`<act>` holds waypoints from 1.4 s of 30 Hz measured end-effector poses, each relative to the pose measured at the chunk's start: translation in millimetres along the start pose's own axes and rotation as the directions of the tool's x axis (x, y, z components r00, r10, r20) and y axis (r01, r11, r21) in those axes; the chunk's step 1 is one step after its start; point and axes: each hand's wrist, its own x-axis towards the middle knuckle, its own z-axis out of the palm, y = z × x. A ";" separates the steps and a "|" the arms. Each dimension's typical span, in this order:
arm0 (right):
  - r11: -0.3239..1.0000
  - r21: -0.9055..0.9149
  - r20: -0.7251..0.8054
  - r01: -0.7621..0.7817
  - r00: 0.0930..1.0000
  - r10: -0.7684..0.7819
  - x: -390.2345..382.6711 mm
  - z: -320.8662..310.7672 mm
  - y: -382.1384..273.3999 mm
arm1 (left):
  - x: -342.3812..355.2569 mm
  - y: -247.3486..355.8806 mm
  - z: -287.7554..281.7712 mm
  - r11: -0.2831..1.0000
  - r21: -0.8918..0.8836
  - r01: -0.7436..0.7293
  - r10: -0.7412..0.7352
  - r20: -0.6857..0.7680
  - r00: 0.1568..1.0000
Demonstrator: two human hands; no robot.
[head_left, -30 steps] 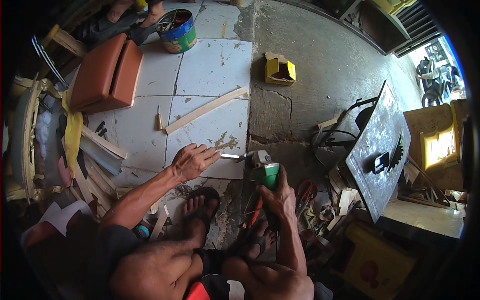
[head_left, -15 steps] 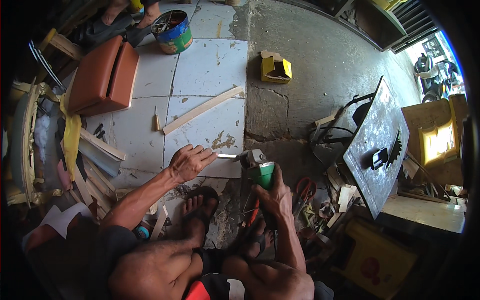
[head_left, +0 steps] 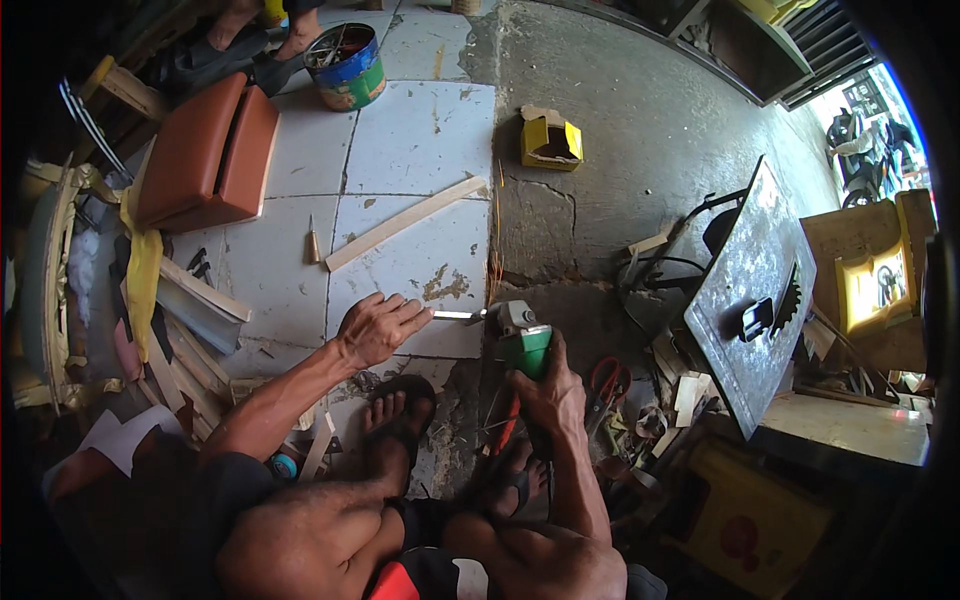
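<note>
My right hand [head_left: 552, 390] is wrapped round the green body of an angle grinder [head_left: 526, 348], its metal head pointing away from me. In my closed left hand [head_left: 380, 330] is a narrow, shiny metal blade [head_left: 455, 315]; whatever handle it has is hidden in the fist. The blade's far end meets the grinder's disc at its left side. Thin orange sparks [head_left: 496, 262] fly from that contact, away from me over the floor. Beyond my left hand, a wooden strip [head_left: 405, 222] and a pointed tool with a wooden handle [head_left: 314, 242] lie on the white tiles.
A tilted metal saw table [head_left: 755, 300] with a toothed blade stands at right. A yellow box [head_left: 551, 140], a paint tin [head_left: 345, 68] and a brown padded piece [head_left: 205, 155] lie farther off. Red-handled scissors [head_left: 607, 385] and scraps sit by my right arm. Another person's feet [head_left: 292, 40] show top left.
Sparks now stream from the grinder's disc, where none showed before. The blade's tip has come against the disc; both hands stay nearly in place.
</note>
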 end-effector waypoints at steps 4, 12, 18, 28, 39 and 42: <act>0.999 0.018 0.018 0.030 0.999 -0.030 -0.9 5.4 -3.4 | -4.0 -1.5 -1.4 1.000 0.014 0.000 0.000 0.015 1.000; 0.999 0.002 0.009 0.042 0.999 -0.042 -1.4 0.3 -2.3 | -3.2 0.8 -1.2 1.000 0.020 0.000 0.001 -0.010 1.000; 1.000 0.013 -0.001 0.005 1.000 -0.005 2.3 1.1 1.1 | 0.0 1.3 -6.3 0.999 0.033 -0.013 0.013 0.006 1.000; 1.000 0.031 -0.001 0.004 1.000 -0.004 5.3 1.5 -0.6 | -1.6 -0.9 -4.4 0.999 0.036 -0.022 0.022 -0.003 1.000; 1.000 0.027 0.008 0.014 1.000 -0.014 5.5 1.7 -4.2 | -3.2 0.5 -1.0 0.999 0.039 -0.024 0.025 -0.016 1.000; 0.998 0.053 0.008 -0.020 1.000 0.020 5.7 -0.5 -5.9 | -1.1 0.2 -2.2 0.999 0.037 -0.031 0.031 -0.017 0.999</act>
